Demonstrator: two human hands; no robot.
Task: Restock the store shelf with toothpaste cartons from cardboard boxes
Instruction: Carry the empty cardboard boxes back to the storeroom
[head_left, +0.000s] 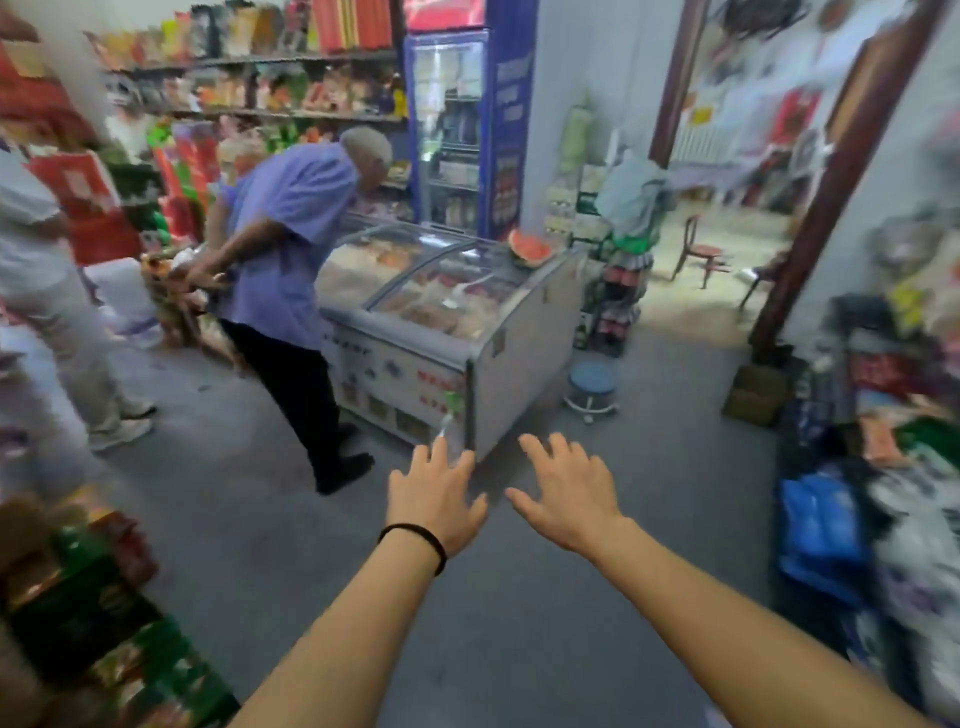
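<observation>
Grey shop floor (519, 649) is filling the lower centre of the view, with blurred stocked shelves (249, 88) lining the far left wall. No toothpaste cartons or cardboard boxes can be told apart among the blurred goods. One chest freezer (519, 338) with curved glass lids is standing mid-floor, a cut watermelon (530, 248) lying on its far corner. Behind it, a tall blue drinks cooler (457, 130) is standing against the wall. One person in a purple shirt (291, 244) is bending over the freezer. Near the freezer's right side, a small blue stool (592, 387) is standing. Both arms are reaching forward: the left hand (434, 499), a black band (415, 540) on its wrist, and the right hand (563, 493) are hanging spread, fingers apart, holding nothing.
</observation>
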